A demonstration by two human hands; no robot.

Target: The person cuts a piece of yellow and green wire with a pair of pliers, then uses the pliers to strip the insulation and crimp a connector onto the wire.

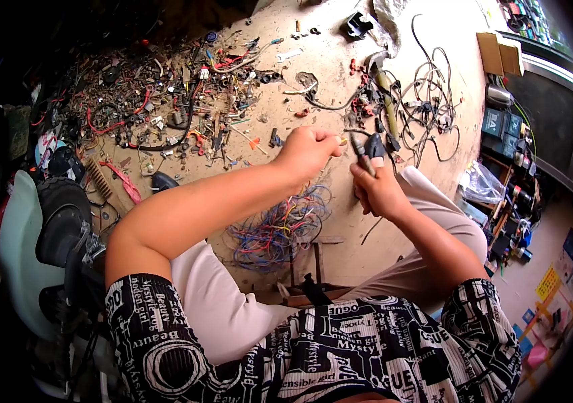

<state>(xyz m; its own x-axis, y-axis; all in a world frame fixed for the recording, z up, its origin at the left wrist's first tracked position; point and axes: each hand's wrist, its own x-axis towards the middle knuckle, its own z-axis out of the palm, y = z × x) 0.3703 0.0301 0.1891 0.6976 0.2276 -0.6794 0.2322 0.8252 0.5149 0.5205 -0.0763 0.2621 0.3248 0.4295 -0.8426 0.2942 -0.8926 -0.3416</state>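
Observation:
My left hand (pixel 308 153) is closed in a pinch over the middle of the worktop. A small yellowish piece (pixel 343 142) shows at its fingertips, too small to name. Just to the right, my right hand (pixel 382 188) is wrapped round a slim dark rod-shaped tool (pixel 361 156), whose upper end points away from me. Against the right fingers sits a black, pointed piece (pixel 374 146); I cannot tell whether it is worn or held. Some pale wrapping (pixel 378 162) shows just below it. The two hands are close but apart. Below them lies a tangle of thin coloured wires (pixel 279 225).
Small scrap parts and wires (pixel 165 101) cover the far left of the worktop. At the right are a hammer-like tool with a long handle (pixel 387 97) and looped grey cables (pixel 434 101). A wrench (pixel 290 56) lies at the back. A pale chair (pixel 21 255) stands at left.

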